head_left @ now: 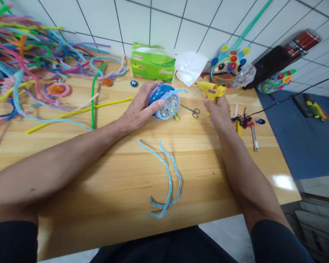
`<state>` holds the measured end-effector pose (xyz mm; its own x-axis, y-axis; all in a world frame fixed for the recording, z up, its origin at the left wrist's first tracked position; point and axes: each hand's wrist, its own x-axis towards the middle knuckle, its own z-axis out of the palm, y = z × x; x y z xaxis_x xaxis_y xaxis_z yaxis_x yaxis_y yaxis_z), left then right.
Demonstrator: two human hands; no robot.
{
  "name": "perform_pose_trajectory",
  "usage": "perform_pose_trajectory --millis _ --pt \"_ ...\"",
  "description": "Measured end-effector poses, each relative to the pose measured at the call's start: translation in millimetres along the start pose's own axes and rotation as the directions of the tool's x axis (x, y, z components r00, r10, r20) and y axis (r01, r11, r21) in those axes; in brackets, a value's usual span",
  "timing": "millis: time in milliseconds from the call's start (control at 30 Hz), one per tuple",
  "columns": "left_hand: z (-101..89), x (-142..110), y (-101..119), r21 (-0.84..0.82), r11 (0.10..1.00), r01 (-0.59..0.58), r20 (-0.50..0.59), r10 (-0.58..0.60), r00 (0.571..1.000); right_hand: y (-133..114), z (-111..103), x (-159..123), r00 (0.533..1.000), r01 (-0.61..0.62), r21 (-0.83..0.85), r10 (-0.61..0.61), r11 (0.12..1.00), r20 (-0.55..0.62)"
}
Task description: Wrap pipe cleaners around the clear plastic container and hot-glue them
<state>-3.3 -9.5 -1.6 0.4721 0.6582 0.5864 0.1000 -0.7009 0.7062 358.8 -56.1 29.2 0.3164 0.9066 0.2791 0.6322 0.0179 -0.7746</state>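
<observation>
My left hand (138, 109) is wrapped round a shiny disc (166, 102) trimmed with blue pipe cleaner, held tilted just above the wooden table (112, 171). My right hand (219, 111) grips a yellow hot glue gun (210, 91), its nozzle pointing left towards the disc, a short gap apart. Two light blue pipe cleaners (166, 179) lie curved on the table between my forearms. Small scissors (192, 110) rest just right of the disc.
A heap of coloured pipe cleaners (30, 54) covers the table's far left. A green tissue box (152, 62) and a white tissue (190, 67) stand at the back. Decorated craft discs (230, 65) lean by the wall. Pens (253, 137) lie at the right edge.
</observation>
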Motion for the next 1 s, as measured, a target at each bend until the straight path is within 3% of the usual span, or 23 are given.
perform_pose_trajectory --millis 133,200,267,333,400,467,567,667,900,1000 --pt "0.2 0.7 5.7 0.009 1.0 0.005 0.006 -0.005 1.0 17.3 3.7 1.5 0.99 -0.143 -0.093 0.143 0.985 -0.002" --pt "0.3 1.5 8.2 0.01 1.0 0.01 0.008 -0.01 1.0 16.7 -1.3 -1.0 0.992 -0.123 -0.132 0.118 0.984 -0.042" --pt "0.7 2.4 10.3 0.008 1.0 0.012 0.007 -0.012 1.0 7.7 -9.5 -6.9 0.987 0.022 -0.187 -0.051 0.982 -0.153" --pt "1.6 3.4 11.7 0.011 1.0 0.013 0.004 -0.013 1.0 -10.2 -17.1 -16.4 0.912 0.278 -0.266 -0.34 0.923 -0.229" --pt "3.0 4.3 12.7 0.016 1.0 0.013 -0.002 -0.013 1.0 -33.6 -19.3 -28.0 0.839 0.478 -0.29 -0.528 0.829 -0.128" --pt "4.6 5.2 13.4 0.015 1.0 0.012 -0.013 -0.011 1.0 -56.3 -13.5 -38.5 0.777 0.609 -0.25 -0.629 0.753 -0.001" --pt "7.0 6.3 14.1 0.004 1.0 0.006 -0.028 -0.006 1.0 -78.4 5.3 -46.2 0.733 0.679 -0.198 -0.665 0.707 0.142" --pt "8.8 6.9 14.7 0.004 1.0 -0.01 -0.04 0.011 0.999 -85.0 21.9 -44.6 0.704 0.71 -0.179 -0.679 0.681 0.208" --pt "11.2 8.6 14.9 0.02 1.0 -0.016 -0.036 0.017 0.999 -82.3 35.8 -46.3 0.682 0.729 -0.148 -0.727 0.669 0.076" --pt "12.8 8.9 12.7 0.009 1.0 -0.026 -0.04 0.026 0.999 -80.1 37.9 -50.7 0.694 0.717 -0.131 -0.718 0.684 0.049"
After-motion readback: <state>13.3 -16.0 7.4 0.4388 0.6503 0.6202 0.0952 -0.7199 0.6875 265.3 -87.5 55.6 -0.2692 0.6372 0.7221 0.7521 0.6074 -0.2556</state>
